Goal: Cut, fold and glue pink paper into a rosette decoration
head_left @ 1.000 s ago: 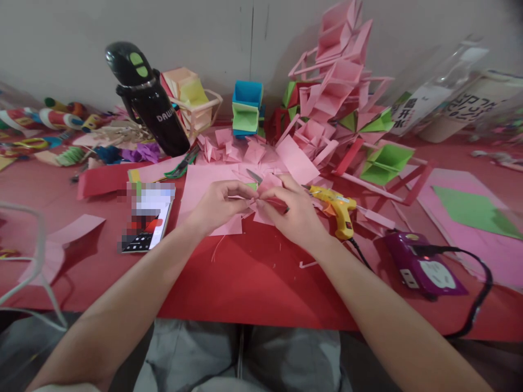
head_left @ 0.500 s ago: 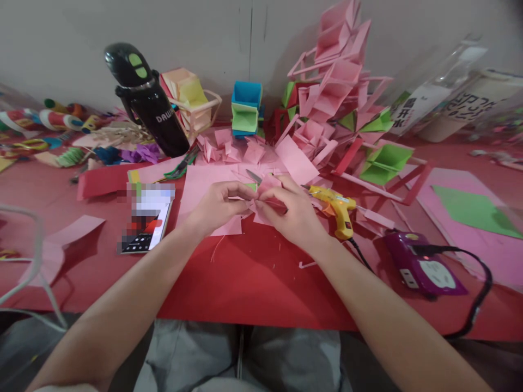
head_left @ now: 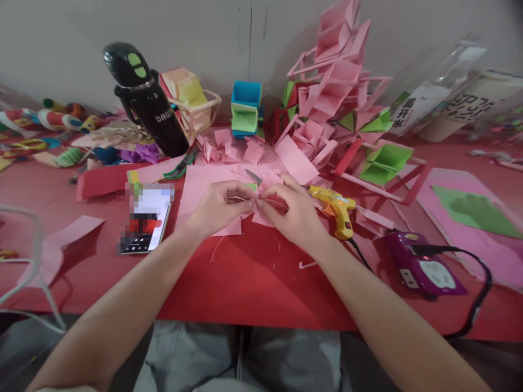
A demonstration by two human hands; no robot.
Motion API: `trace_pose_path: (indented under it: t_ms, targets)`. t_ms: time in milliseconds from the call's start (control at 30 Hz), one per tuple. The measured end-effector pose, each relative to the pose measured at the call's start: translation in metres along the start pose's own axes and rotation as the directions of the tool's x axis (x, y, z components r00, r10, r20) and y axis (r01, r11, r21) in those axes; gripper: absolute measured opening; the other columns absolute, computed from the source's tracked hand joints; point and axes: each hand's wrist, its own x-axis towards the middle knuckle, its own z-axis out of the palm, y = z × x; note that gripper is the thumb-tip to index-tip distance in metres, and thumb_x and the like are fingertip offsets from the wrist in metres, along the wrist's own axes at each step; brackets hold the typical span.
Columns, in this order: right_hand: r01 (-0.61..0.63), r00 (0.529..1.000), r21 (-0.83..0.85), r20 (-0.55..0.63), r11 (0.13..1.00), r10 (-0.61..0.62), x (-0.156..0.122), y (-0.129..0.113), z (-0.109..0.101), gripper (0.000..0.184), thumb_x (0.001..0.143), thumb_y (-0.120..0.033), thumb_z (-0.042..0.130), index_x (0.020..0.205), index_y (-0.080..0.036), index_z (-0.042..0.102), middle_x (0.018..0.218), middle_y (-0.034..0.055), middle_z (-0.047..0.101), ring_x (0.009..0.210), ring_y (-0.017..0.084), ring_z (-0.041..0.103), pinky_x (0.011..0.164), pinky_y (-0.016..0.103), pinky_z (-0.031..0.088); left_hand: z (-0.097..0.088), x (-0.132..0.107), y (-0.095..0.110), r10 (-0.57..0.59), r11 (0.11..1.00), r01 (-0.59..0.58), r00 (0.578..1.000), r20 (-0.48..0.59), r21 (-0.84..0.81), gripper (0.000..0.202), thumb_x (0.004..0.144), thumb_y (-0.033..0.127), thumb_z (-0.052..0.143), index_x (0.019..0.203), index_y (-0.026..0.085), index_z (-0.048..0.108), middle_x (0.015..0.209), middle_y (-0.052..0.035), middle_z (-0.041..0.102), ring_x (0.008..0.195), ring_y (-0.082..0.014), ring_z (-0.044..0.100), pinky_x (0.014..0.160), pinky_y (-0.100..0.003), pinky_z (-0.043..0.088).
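Note:
My left hand (head_left: pixel 223 207) and my right hand (head_left: pixel 292 207) meet over the front middle of the table, thumbs and forefingers pinched together on a small folded piece of pink paper (head_left: pixel 270 181). The fingers cover much of that piece. Beneath my left hand lies a flat pink sheet (head_left: pixel 200 182). A grey pointed blade (head_left: pixel 253 176) shows just beyond the fingertips; its other end is hidden. Close to the right of my right hand rests a yellow hot glue gun (head_left: pixel 337 207), its nozzle toward the hand.
A black thermos (head_left: pixel 151 103) stands back left, with a phone (head_left: pixel 147 220) in front of it. Folded pink paper baskets (head_left: pixel 337 81) are stacked behind the glue gun. On the right sits a purple power adapter (head_left: pixel 420 267) with a black cord. Green-handled snips (head_left: pixel 182 165) lie left of centre.
The pink paper between my fingers has turned slightly and my right fingers have shifted a little over it. A shadow now falls on the green paper at the right.

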Motion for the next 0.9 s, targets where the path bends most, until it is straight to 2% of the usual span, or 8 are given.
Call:
trace_pose_path:
  t_ms: [333, 500, 700, 900]
  targets:
    - [0.015, 1.000, 0.039, -0.015, 0.999, -0.014, 0.0017, 0.0009, -0.0019, 0.008, 0.091, -0.028, 0.063, 0.086, -0.022, 0.064, 0.088, 0.0029, 0.054, 0.082, 0.018, 0.056, 0.075, 0.034, 0.045, -0.0018, -0.0007, 0.0006, -0.094, 0.973, 0.096, 0.995, 0.022, -0.210, 0.015, 0.076, 0.018, 0.069, 0.090, 0.015, 0.073, 0.092, -0.0048, 0.072, 0.087, -0.0176, 0.070, 0.084, -0.037, 0.062]
    - [0.020, 1.000, 0.046, -0.006, 0.999, -0.020, 0.0015, 0.0004, -0.0027, 0.007, 0.090, -0.025, 0.064, 0.086, -0.021, 0.065, 0.088, 0.0032, 0.054, 0.083, 0.019, 0.057, 0.076, 0.034, 0.045, -0.0029, 0.0000, -0.0006, -0.035, 0.990, 0.040, 0.999, 0.040, -0.132, 0.021, 0.075, 0.026, 0.078, 0.091, 0.014, 0.073, 0.091, -0.0047, 0.072, 0.083, -0.0164, 0.069, 0.081, -0.033, 0.061]
    - [0.041, 0.999, 0.060, 0.002, 0.997, -0.041, 0.0014, 0.0023, -0.0030, 0.006, 0.091, -0.026, 0.063, 0.087, -0.022, 0.066, 0.093, 0.0037, 0.056, 0.088, 0.019, 0.057, 0.084, 0.037, 0.046, -0.0024, 0.0000, -0.0009, 0.010, 1.000, -0.009, 1.000, 0.020, -0.024, 0.025, 0.070, 0.022, 0.081, 0.091, 0.014, 0.072, 0.091, -0.0056, 0.074, 0.084, -0.0174, 0.070, 0.083, -0.034, 0.059]
    - [0.034, 0.999, 0.045, 0.012, 0.998, -0.035, 0.0017, 0.0024, -0.0027, 0.006, 0.091, -0.026, 0.064, 0.088, -0.022, 0.066, 0.093, 0.0041, 0.055, 0.086, 0.019, 0.057, 0.079, 0.035, 0.046, -0.0023, 0.0000, -0.0004, 0.016, 1.000, -0.016, 1.000, 0.009, -0.005, 0.021, 0.073, 0.023, 0.079, 0.090, 0.014, 0.072, 0.090, -0.0052, 0.073, 0.082, -0.0172, 0.070, 0.082, -0.036, 0.061]
